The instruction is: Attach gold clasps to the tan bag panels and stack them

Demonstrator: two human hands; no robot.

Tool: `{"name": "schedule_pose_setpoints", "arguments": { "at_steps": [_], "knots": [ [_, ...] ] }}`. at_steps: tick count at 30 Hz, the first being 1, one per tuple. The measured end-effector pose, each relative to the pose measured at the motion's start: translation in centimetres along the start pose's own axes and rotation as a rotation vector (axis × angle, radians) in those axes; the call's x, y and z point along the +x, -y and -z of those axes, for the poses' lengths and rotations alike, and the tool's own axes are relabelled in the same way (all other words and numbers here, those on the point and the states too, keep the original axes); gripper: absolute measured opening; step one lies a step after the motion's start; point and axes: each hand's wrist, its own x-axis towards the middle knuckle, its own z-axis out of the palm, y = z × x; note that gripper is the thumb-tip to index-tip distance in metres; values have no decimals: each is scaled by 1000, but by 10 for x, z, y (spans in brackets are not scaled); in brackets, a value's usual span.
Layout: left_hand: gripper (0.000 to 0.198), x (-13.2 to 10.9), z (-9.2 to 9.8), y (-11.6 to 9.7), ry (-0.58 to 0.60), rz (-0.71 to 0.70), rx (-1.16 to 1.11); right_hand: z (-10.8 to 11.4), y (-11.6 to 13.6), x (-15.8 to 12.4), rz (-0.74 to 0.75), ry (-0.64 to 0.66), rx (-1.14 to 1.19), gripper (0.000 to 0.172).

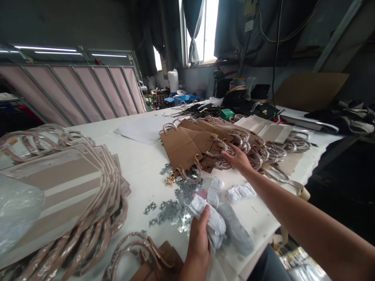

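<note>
My left hand [199, 238], low in the middle of the view, is closed around a white cloth bundle [209, 220], thumb on top. Further up, my right hand [238, 159] reaches into a pile of brown bag panels [183, 146] with plastic-wrapped handles. Its fingers are closed at a wrapped bag handle [241, 142]; the fingertips are partly hidden. More white cloth bundles [240, 192] and a grey one [236, 228] lie between my hands. Beside them are scattered small metal plates [170, 210] and a heap of brass-coloured fasteners [170, 179].
A stack of beige panels [73, 175] with wrapped handles fills the table's left side, partly under clear plastic [19, 210]. White sheets [139, 130], black strips [193, 111] and a green box [227, 114] lie farther back. The table's front edge runs along the right.
</note>
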Motion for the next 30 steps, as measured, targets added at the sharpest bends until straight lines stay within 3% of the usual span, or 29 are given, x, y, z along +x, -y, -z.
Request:
{"name": "schedule_pose_setpoints", "arguments": {
  "at_steps": [4,6,8,12,17,22,24,30],
  "knots": [
    [64,-4,-4,-4,65,-40,28,34,-18,-59,271,-74,-89,68],
    [67,-6,-7,-7,87,-54,29,48,-26,-101,398,76,-54,54],
    [67,-8,-8,-8,126,-73,25,54,-26,-142,433,276,8,44],
    [62,-8,-5,-5,172,-169,86,40,-7,-196,514,524,143,38],
    [66,-8,-3,-9,91,-226,162,10,17,-213,462,529,176,18],
    [78,-8,-6,-16,185,-170,175,13,13,-219,85,663,398,25],
    [80,-6,-6,-16,165,-161,204,19,11,-220,27,711,408,28],
    [66,-1,-6,-16,100,-225,214,16,6,-212,28,518,280,31]
  ]
}}
